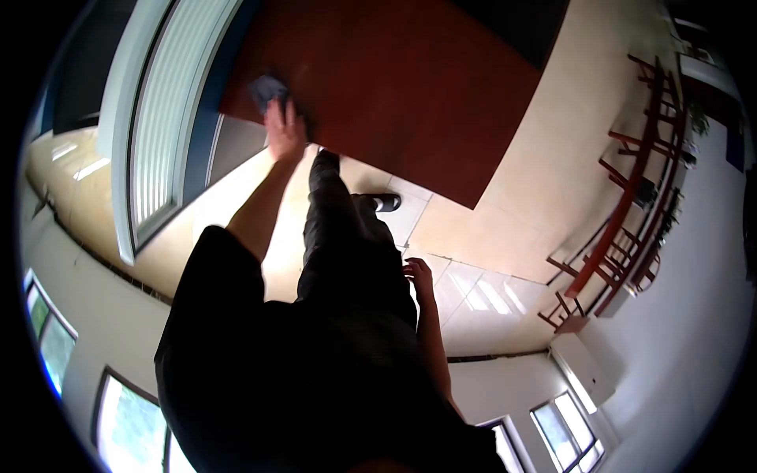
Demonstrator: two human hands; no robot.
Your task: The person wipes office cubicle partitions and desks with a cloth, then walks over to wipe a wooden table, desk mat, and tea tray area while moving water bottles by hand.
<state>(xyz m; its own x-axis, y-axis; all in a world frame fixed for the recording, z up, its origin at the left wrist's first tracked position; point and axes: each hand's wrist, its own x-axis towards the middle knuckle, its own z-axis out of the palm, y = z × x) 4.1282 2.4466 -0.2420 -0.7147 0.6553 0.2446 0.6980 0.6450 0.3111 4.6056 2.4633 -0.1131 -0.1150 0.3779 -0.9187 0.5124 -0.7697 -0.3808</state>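
My left hand [285, 132] reaches forward to the near left corner of a dark reddish-brown tabletop [386, 87]. Its fingers are on a dark bluish-grey cloth [268, 88], pressing it against the wood; both are a little blurred. Down beside my right leg hangs my right hand [419, 276], loosely curled with the fingers apart and nothing visible in it. It is well away from the tabletop.
A pale ribbed panel in a frame [158, 118] stands close on the left of the table. Dark red wooden chairs [623, 244] and a long table [623, 213] line the right. Tiled floor [457, 292] lies around my feet, with windows [130, 418] behind.
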